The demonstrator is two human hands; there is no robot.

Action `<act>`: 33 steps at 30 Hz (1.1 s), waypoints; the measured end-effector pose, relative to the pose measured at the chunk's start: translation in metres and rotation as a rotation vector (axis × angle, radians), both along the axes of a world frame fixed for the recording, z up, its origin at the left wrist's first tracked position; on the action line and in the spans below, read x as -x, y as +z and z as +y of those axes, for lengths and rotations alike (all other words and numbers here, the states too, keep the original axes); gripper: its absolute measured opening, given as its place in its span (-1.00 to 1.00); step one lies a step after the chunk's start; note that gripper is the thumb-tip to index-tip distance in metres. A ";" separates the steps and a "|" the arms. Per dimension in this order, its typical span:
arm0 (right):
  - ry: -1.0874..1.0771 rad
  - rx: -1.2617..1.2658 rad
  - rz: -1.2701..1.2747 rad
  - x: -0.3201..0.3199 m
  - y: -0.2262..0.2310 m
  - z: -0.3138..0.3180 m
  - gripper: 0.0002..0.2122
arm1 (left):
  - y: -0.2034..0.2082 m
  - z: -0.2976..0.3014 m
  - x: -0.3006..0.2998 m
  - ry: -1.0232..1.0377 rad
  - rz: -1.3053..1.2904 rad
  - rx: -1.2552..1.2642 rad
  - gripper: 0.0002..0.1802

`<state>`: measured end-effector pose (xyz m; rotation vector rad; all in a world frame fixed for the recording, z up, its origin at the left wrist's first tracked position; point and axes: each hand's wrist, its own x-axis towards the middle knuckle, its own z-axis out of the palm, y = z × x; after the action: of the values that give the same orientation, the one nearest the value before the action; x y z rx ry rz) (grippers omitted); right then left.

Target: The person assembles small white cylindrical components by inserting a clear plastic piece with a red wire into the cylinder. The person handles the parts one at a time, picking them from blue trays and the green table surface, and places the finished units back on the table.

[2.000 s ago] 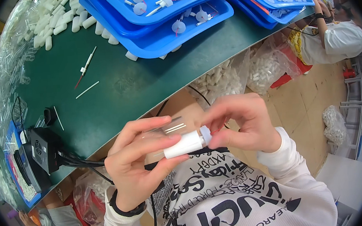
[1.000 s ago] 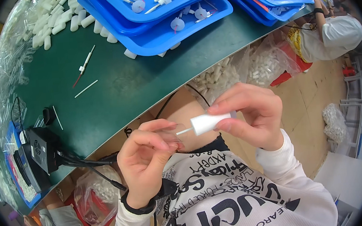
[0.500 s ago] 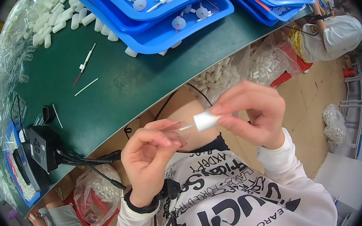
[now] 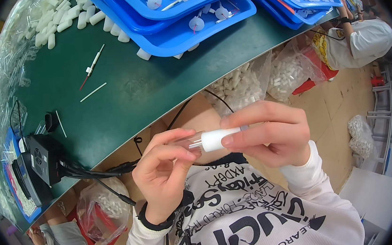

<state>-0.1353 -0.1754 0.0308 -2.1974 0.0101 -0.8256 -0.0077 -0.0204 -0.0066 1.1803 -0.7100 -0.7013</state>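
In front of my lap, my left hand [image 4: 162,170] pinches a clear plastic tube [image 4: 186,143] between thumb and fingers. My right hand [image 4: 274,131] grips a white cylindrical plug [image 4: 213,140] from the right, its fingers closed over the far end. Plug and tube are in line, the plug meeting the tube's right end; how far it sits inside I cannot tell. A thin white rod [image 4: 195,146] runs from the plug into the tube. On the green table ahead lie a loose white rod [image 4: 93,92] and a slim white piece with a red tip [image 4: 92,68].
Stacked blue trays [image 4: 175,49] of small white parts stand at the table's far side, beside a pile of white plugs [image 4: 65,19]. Clear tubes [image 4: 3,60] heap at the left. A black device [image 4: 46,158] with cables sits at the near-left edge. Co-workers [image 4: 367,42] are at both sides.
The white plug has come left against the clear tube, and its rod has gone into the tube. My right hand has moved slightly lower with it.
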 end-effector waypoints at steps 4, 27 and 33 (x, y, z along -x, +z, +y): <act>0.012 -0.200 0.123 0.002 0.001 -0.003 -0.82 | 0.001 0.003 -0.002 -0.026 -0.003 -0.002 -0.84; -0.064 -0.575 0.117 -0.002 -0.027 0.017 -0.77 | 0.002 -0.001 0.002 0.082 -0.381 -0.076 -0.69; -0.047 -0.541 0.111 -0.006 -0.019 0.024 -0.72 | 0.004 0.005 0.000 0.092 -0.335 -0.085 -0.67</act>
<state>-0.1290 -0.1517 0.0122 -1.7303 0.3059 -0.6335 -0.0074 -0.0159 -0.0030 1.4179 -0.9046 -0.4646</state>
